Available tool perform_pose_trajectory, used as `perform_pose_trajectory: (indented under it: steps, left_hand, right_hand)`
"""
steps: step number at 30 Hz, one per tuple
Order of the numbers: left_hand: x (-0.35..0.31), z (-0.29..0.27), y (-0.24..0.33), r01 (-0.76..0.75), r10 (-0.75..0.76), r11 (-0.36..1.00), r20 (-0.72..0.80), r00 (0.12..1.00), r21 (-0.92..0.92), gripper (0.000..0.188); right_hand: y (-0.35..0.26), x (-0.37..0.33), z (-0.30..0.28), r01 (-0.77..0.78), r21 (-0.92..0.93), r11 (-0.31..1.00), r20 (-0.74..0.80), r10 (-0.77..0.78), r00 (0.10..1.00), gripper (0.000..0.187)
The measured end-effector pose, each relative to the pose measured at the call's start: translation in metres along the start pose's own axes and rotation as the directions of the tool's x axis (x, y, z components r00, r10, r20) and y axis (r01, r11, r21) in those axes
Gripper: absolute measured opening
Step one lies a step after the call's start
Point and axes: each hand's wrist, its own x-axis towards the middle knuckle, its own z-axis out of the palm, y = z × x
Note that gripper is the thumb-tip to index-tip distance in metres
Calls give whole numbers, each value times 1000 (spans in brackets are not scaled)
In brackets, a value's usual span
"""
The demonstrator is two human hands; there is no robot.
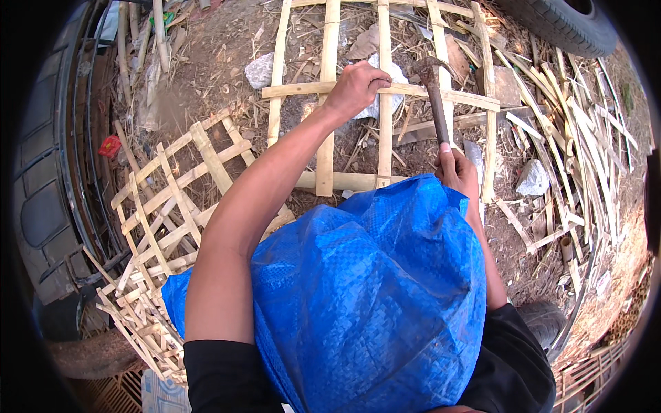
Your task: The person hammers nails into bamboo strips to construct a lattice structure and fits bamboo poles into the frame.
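Note:
A lattice of pale bamboo slats (325, 155) lies in front of me, with a thin cross slat (296, 89) running over several long ones. Just above that cross slat, by one of the crossings, my left hand (354, 89) is closed with fingertips pinched; whatever is between them is too small to make out. My right hand (456, 168) grips the handle of a hammer (435, 103) low down. The rusty hammer head points away from me, over the lattice's right part. Blue woven plastic sheeting (365, 289) covers my front and lap.
More bamboo lattice (165, 172) stands at the left, near a dark metal frame (48, 206). Loose split strips (585, 144) are heaped at the right, below a tire (564, 27). White stones (260, 71) and wood scraps litter the dirt ground.

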Motion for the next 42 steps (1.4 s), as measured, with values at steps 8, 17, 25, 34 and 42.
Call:
perform_pose_trajectory:
  steps: [8,17,25,34,42]
  left_hand:
    - [-3,5,-7,-88,89,996,-52,995,17,10]
    - [-1,3,-8,-95,94,995,-29,995,-18,9]
    - [-1,3,-5,-27,26,998,-21,999,-64,12]
    - [-4,7,-15,-101,88,987,-110,990,-125,10]
    - [-6,13,-17,-123,115,991,-161,980,-45,8]
  right_hand:
    - [-10,-10,8,86,-246,966,-64,-105,992,49]
    - [-11,-17,17,80,-317,945,-52,-101,994,47]
    - [-10,-20,17,105,-297,949,-60,-128,990,45]
    - [-7,-19,23,61,-292,954,-70,-85,994,46]
    - [-10,-22,24,132,-307,942,-123,-177,977,47]
